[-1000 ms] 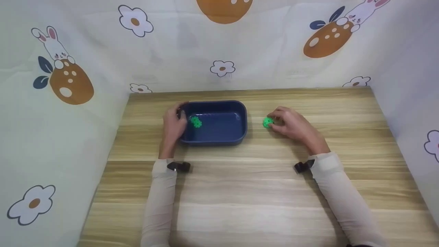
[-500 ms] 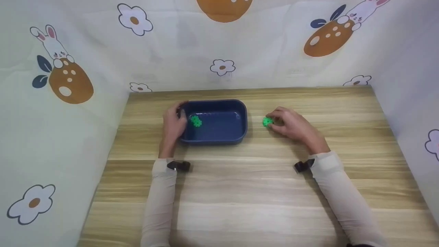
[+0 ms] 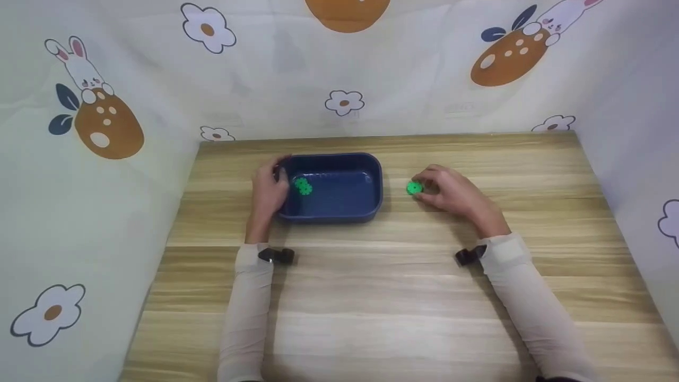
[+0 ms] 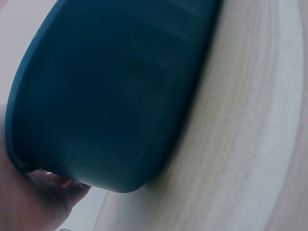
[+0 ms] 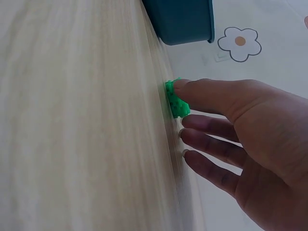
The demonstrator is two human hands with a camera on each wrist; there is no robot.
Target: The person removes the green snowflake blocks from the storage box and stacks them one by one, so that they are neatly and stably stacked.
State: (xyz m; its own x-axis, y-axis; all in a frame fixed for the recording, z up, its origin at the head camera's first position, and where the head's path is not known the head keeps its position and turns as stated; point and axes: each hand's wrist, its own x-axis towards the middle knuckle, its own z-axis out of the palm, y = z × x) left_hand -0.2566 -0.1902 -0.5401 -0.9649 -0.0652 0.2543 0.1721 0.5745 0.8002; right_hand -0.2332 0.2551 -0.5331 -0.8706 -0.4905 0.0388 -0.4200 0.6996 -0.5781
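Note:
A dark blue rectangular tub (image 3: 339,193) sits on the table, and my left hand (image 3: 269,191) grips its left end, thumb inside the rim and fingers around the outside. Inside the tub, near that hand, lie green notched snowflake discs (image 3: 303,186) that overlap. To the right of the tub, my right hand (image 3: 451,191) pinches another green snowflake disc (image 3: 415,188) between thumb and fingertips. In the right wrist view this green piece (image 5: 178,102) is close over the tabletop, with the thumb on it and the other fingers spread beneath it. The left wrist view is mostly filled by the tub's outer side (image 4: 106,96).
The wood-grain table (image 3: 360,297) runs back to a cloth backdrop (image 3: 414,79) printed with flowers and rabbits. Cloth also hangs at the left and right sides. Black wrist cameras (image 3: 278,257) stick out from both sleeves.
Within the right fingertips, the green snowflake disc has turned slightly. Both hands and the tub stay in place; the head view has shifted a little.

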